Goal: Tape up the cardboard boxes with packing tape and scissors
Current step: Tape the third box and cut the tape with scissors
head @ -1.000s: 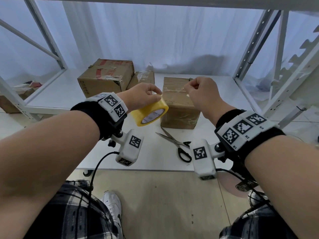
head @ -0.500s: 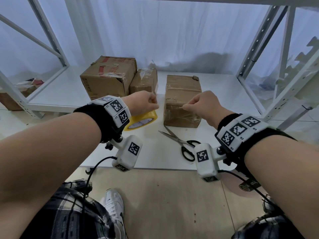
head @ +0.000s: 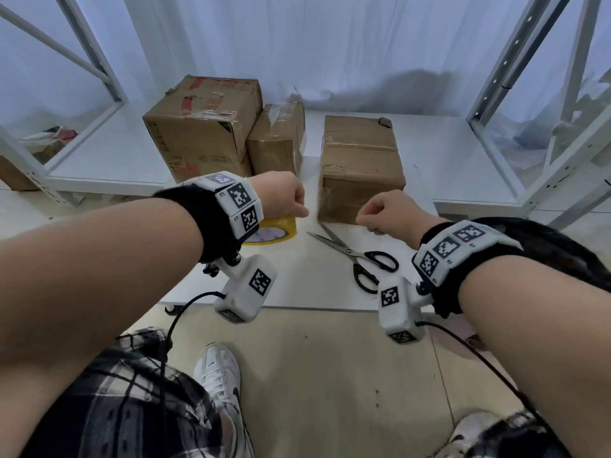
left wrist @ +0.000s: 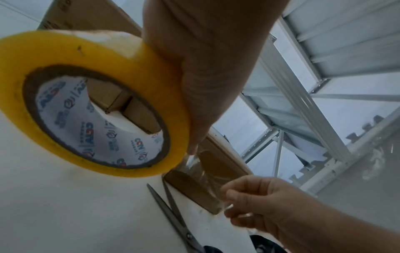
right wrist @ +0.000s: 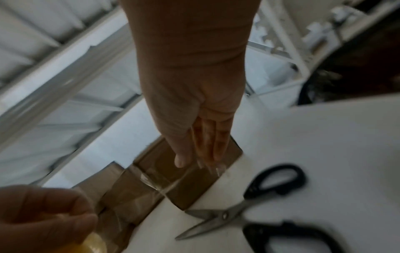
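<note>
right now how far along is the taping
Done: the two left boxes carry tape. In hand: left hand grips the roll; right hand pinches a clear strip pulled before the right box. Left: stick it down, cut with the scissors.

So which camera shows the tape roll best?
The left wrist view: the tape roll fills it, core print readable, left hand gripping its edge. The head view shows only a yellow sliver beneath the wrist; the right wrist view just a blurred corner.
</note>
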`<state>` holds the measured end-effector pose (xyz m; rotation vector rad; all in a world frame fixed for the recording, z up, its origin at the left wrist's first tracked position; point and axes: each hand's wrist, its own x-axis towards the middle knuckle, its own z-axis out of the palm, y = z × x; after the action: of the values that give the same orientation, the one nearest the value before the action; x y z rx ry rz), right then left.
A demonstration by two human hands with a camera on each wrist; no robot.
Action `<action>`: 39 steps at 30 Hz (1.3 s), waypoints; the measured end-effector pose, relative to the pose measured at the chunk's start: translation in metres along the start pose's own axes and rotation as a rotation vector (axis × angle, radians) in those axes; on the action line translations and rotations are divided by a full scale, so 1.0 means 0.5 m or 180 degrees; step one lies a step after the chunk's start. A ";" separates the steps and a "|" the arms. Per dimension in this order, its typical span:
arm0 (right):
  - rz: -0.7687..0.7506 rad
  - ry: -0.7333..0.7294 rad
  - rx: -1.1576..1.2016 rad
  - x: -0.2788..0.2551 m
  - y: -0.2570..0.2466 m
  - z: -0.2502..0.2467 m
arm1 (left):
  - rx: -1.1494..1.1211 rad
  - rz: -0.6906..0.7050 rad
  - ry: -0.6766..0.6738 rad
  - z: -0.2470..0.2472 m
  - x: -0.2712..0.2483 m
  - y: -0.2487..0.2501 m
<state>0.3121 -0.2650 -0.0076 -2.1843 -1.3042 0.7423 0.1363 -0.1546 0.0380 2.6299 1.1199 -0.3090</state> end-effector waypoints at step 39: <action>0.0732 -0.1328 0.1770 -0.159 0.020 -0.004 | -0.1141 -0.0573 0.0367 -0.006 -0.083 -0.035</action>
<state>0.2881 -0.3408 0.0034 -1.7866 -0.8729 1.5109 0.0956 -0.1702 0.0502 2.2619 1.3149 0.0123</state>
